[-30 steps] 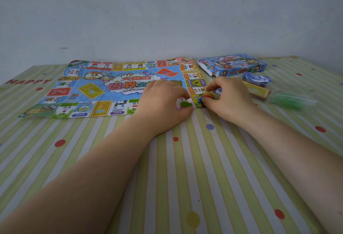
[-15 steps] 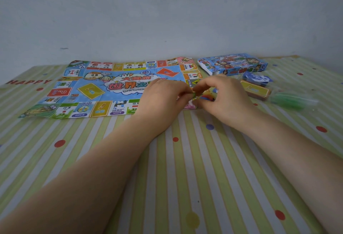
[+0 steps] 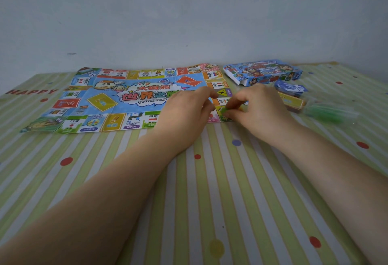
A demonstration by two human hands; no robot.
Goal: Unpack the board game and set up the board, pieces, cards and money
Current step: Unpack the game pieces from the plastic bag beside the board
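The paper game board [image 3: 126, 100] lies unfolded and flat on the striped tablecloth. My right hand [image 3: 256, 107] is over the board's near right corner, and its fingertips pinch a small green piece [image 3: 225, 110] down on the corner square. My left hand [image 3: 186, 109] rests on the board just left of that corner. Its fingers are loosely curled, and I see nothing between them. Both hands cover part of the board's right side.
The opened blue game box [image 3: 262, 72] lies at the back right. In front of it are a blue card stack [image 3: 290, 87], a yellow card stack [image 3: 291, 101] and a clear bag of green pieces [image 3: 329, 113]. A grey wall stands behind the table.
The hands met over the board's right edge, then parted. The green piece, first at my left fingertips, is now under my right fingertips at the corner square.
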